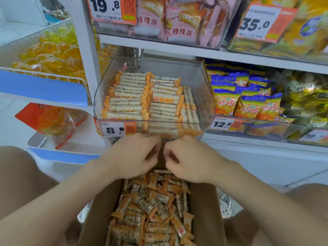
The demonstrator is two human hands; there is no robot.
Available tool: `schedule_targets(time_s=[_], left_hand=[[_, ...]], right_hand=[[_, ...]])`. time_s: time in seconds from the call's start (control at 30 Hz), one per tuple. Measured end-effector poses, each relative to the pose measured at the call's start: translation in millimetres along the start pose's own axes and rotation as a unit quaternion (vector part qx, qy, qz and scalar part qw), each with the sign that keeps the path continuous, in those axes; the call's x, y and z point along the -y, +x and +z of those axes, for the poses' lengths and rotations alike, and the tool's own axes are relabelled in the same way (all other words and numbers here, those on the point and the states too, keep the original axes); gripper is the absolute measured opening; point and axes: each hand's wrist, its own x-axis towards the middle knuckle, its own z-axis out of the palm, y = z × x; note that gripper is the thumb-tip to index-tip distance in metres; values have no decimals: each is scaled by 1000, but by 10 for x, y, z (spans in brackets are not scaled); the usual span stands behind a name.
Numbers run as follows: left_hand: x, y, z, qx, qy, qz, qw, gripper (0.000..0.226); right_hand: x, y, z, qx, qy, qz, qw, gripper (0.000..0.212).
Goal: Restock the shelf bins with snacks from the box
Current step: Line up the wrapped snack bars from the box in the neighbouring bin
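We count two hands, a left hand point(131, 157) and a right hand point(190, 158); one cardboard box point(204, 210); five price tags point(111, 129); two white shoes point(225, 206). The snack bars point(150, 210) in the box and the clear bin point(205, 96) are too many to count.

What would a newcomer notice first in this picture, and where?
Neat rows of snack bars lie in the clear bin at the centre. Below it, a cardboard box holds a loose heap of similar bars, and the left hand and right hand almost meet above its far end.
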Motion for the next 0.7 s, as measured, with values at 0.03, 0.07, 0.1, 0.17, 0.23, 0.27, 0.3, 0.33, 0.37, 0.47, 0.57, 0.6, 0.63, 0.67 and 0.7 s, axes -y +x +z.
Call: schedule_targets(time_s=[0.03, 0.07, 0.1, 0.17, 0.23, 0.27, 0.3, 0.33, 0.37, 0.47, 0.57, 0.6, 0.63, 0.67, 0.7], left_hand=[[19, -10, 103, 79, 12, -5, 997, 7], [29, -12, 215, 149, 27, -18, 988, 6], [36, -7, 341, 206, 38, -36, 977, 5], [47, 18, 603, 276, 47, -76, 957, 18], [101, 6, 895, 319, 43, -106, 941, 29], [145, -19, 1056, 335, 40, -117, 934, 31], [192, -56, 1214, 345, 34, -127, 929, 31], [247, -112, 1392, 355, 27, -140, 924, 30], [287, -178, 1558, 365, 19, -153, 918, 29], [386, -394, 2025, 415, 1, -186, 890, 28], [449, -544, 2379, 442, -22, -224, 868, 37], [455, -571, 2462, 443, -21, -230, 866, 41], [462, -585, 2547, 441, -22, -231, 867, 46], [460, -590, 2625, 437, -23, -228, 870, 53], [445, -581, 2694, 427, -28, -224, 876, 62]], right_hand=[[-41, -8, 128, 50, 0, 6, 999, 18], [-87, -11, 266, 98, 2, 15, 995, 19], [-138, -13, 417, 139, 11, 28, 990, 21], [-228, -18, 700, 199, 32, 64, 977, 26], [-300, -42, 994, 241, 46, 103, 964, 29], [-339, -52, 1157, 260, 51, 117, 957, 28], [-381, -60, 1324, 276, 57, 129, 951, 27], [-425, -68, 1495, 286, 65, 141, 946, 26], [-474, -76, 1657, 290, 74, 154, 941, 25], [-604, -99, 2070, 290, 100, 191, 932, 16], [-683, -135, 2403, 341, 82, 216, 911, 12], [-707, -142, 2516, 358, 75, 216, 905, 23], [-725, -145, 2623, 373, 72, 215, 900, 36], [-735, -145, 2715, 389, 75, 215, 893, 46], [-730, -148, 2784, 404, 86, 217, 885, 51]])
